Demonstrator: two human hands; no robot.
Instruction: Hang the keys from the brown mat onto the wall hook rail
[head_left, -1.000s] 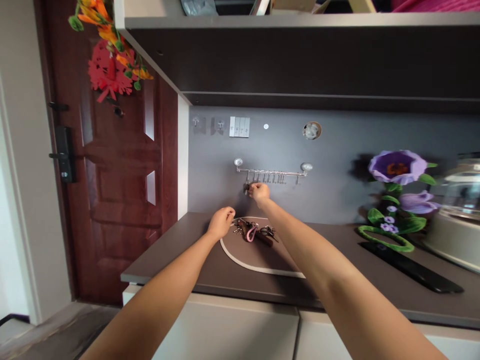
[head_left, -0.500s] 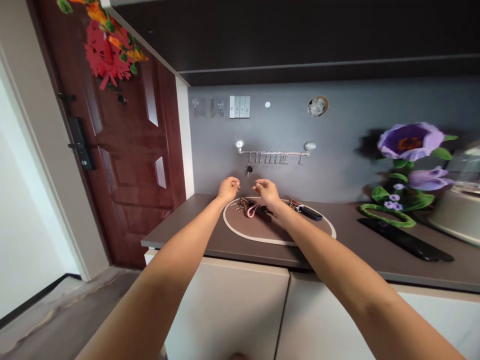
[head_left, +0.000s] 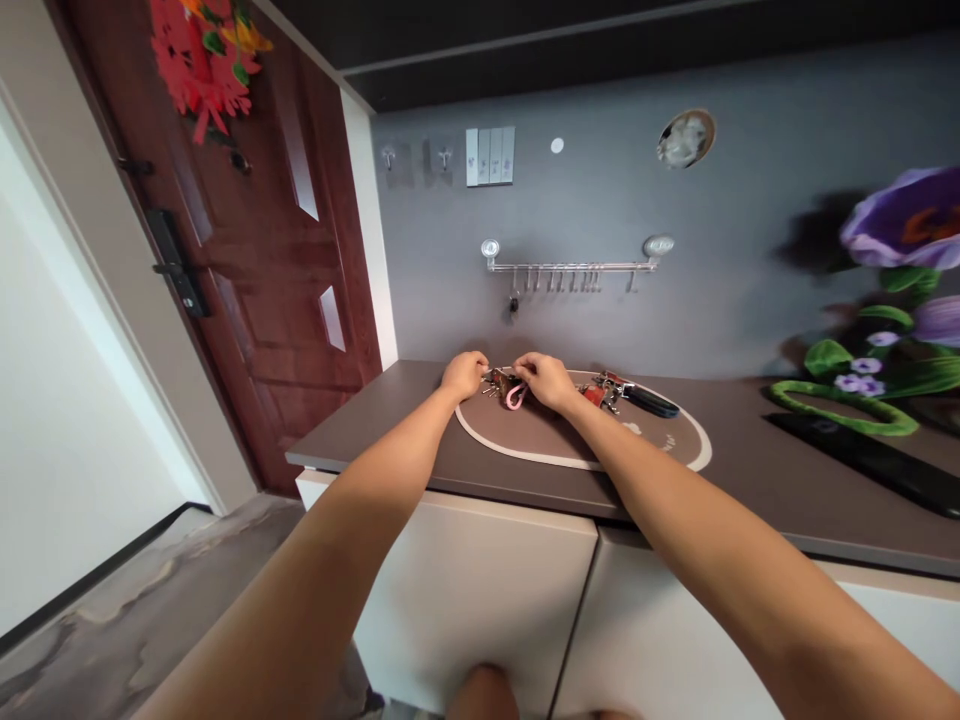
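A bunch of keys (head_left: 496, 380) with a pink strap loop (head_left: 515, 397) lies on the brown oval mat (head_left: 540, 460) with a pale rim. My left hand (head_left: 465, 375) is at the left end of this bunch, thumb and fingers drawn together close to the metal keys. From the right, my right hand (head_left: 546, 378) bends over the pink strap, its fingertips pinched by the upper part of the bunch. What either pinch holds is too small and partly hidden to make out. On the wall above, a single dark key (head_left: 514, 306) hangs from a hook rail (head_left: 574, 267).
Right of my right hand lie more keys with a red piece (head_left: 595, 395) and a dark blue holder (head_left: 649, 401). A long black object (head_left: 862, 460) and purple fabric flowers (head_left: 904, 220) stand farther right. The red-brown door (head_left: 255, 330) is at the left.
Both hands have come down from above the mat to the bunch of keys. The view has tilted downward. The single key still hangs on the rail.
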